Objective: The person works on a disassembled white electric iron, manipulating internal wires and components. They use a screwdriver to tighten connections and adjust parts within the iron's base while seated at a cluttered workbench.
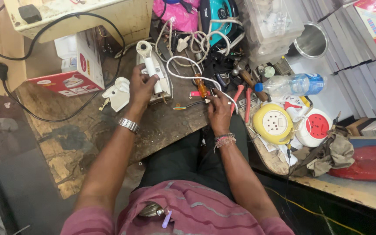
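My left hand (141, 87) grips the white handle of a partly dismantled white clothes iron (153, 72) lying on the worn wooden bench (88, 130). My right hand (218, 106) pinches the end of the iron's white cord (183, 74), where bare wire ends (188, 105) stick out toward the iron. A loose white plastic cover (118, 92) lies just left of my left hand. An orange-handled screwdriver (201, 87) rests between my hands. A metal watch sits on my left wrist, thread bands on my right.
Red-handled pliers (242, 98) lie right of my right hand. A red-and-white box (77, 65) stands at left. Yellow (273, 123) and white-red (315, 127) extension reels, a plastic bottle (292, 84), a steel cup (310, 41), a hammer and tangled cords crowd the right and back.
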Tool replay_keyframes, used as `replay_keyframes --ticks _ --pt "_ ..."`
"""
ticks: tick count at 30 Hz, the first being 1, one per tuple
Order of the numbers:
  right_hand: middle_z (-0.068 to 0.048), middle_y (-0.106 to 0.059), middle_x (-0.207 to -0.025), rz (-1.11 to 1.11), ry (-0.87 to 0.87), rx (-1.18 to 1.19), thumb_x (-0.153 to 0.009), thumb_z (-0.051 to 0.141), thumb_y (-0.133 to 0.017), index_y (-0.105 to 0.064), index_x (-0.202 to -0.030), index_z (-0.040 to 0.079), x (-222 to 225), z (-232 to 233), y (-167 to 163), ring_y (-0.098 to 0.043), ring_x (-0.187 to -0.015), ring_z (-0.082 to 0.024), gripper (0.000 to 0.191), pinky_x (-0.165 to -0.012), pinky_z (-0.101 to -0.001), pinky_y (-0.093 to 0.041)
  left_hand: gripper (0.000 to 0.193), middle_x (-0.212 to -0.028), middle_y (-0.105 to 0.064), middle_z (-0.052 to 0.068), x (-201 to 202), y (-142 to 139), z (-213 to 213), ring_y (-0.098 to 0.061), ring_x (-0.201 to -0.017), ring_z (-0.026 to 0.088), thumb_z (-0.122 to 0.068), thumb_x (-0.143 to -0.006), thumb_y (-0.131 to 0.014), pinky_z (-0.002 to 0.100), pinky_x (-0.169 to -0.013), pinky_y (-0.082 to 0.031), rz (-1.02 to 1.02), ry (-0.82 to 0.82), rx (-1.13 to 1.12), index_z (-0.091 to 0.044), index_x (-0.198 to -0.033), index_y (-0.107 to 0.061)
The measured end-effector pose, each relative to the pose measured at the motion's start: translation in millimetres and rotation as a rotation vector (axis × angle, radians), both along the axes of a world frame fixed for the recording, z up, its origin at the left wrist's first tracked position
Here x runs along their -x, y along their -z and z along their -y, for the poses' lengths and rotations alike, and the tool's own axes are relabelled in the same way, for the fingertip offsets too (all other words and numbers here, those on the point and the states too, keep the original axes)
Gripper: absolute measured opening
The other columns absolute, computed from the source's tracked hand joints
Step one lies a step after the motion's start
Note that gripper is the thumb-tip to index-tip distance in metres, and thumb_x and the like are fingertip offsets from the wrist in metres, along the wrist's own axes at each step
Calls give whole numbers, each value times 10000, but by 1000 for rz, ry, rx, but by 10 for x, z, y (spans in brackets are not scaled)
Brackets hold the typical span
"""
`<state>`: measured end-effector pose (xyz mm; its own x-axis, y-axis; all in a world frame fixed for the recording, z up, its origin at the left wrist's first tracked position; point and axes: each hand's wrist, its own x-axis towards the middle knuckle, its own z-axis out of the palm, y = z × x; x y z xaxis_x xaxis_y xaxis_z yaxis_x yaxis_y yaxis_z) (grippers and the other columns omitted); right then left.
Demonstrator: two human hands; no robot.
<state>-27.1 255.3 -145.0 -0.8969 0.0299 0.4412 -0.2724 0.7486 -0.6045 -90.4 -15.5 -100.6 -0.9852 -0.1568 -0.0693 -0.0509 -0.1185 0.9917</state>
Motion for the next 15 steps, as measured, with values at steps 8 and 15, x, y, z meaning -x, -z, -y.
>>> replay_keyframes --ticks 8,15 --pt "-96 -686 -1274 -23 -24 -77 -800 -51 -664 -711 -966 78 -136 0 80 -674 -1124 -323 215 -935 -423 -542 555 -1090 -722 113 -53 126 -2 -706 -936 138 -85 -973 -678 274 -751 -588 -50 43 -179 -17 -1449 -403" --pt "-72 -710 -1188 -121 5 30 -849 -54 -658 -639 -926 68 -241 21 43 -703 -1007 -292 146 -823 -371 -560 563 -951 -679 95 -196 139 15 -603 -809 127 -149 -986 -735 275 -701 -486 -62 -50 111 -19 -1457 -454"
